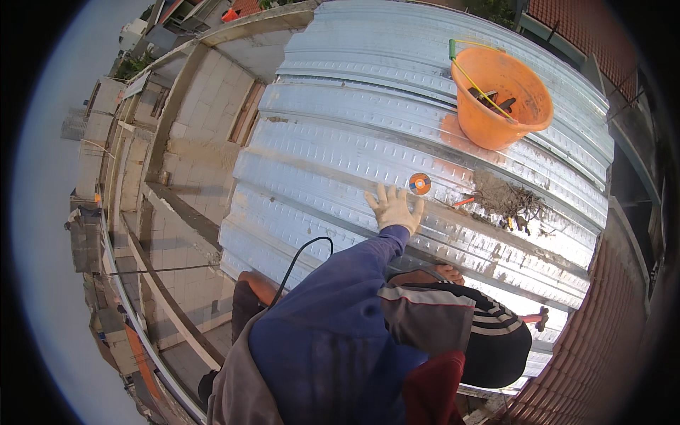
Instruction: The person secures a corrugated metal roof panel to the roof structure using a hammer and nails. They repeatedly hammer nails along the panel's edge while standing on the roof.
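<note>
My left hand, in a pale work glove, rests palm down on a ribbed silver metal sheet, its fingers spread. Just beyond the fingertips lies a small orange-and-silver disc. To the right are an orange-handled item and a patch of grey debris with small dark pieces. A black cable loops beside my blue sleeve. My bare foot shows below the hand. My right hand is not visible.
An orange bucket holding dark items stands on the sheet, upper right. A pink-handled tool lies by my knee. At left, the roof's edge drops to an unfinished block structure with concrete beams. A red tiled roof lies beyond the right edge.
</note>
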A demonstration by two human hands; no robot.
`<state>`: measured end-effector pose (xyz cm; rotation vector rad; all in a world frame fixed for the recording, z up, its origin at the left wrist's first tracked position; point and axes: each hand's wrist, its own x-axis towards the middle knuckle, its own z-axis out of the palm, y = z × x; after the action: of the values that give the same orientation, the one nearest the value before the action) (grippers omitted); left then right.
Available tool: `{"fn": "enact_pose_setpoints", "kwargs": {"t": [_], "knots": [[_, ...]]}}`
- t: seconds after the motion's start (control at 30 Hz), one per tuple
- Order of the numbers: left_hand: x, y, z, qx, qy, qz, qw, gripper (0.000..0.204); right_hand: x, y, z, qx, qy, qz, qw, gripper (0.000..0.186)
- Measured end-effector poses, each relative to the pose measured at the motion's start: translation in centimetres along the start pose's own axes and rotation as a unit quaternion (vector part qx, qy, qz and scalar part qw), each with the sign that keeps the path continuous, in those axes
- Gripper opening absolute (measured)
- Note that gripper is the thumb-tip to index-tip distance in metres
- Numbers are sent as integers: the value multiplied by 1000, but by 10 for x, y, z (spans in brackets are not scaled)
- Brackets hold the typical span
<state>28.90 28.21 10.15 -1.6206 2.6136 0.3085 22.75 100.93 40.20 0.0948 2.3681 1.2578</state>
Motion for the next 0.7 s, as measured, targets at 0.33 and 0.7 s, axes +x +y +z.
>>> {"fn": "enact_pose_setpoints", "kwargs": {"t": [0.33,0.7], "knots": [[3,-3,-6,-13,-45,8,999,67,-15,-6,17,70,-102,121,985,41],[-4,10,48,14,-3,31,999,68,29,14,43,154,-58,182,970,37]]}}
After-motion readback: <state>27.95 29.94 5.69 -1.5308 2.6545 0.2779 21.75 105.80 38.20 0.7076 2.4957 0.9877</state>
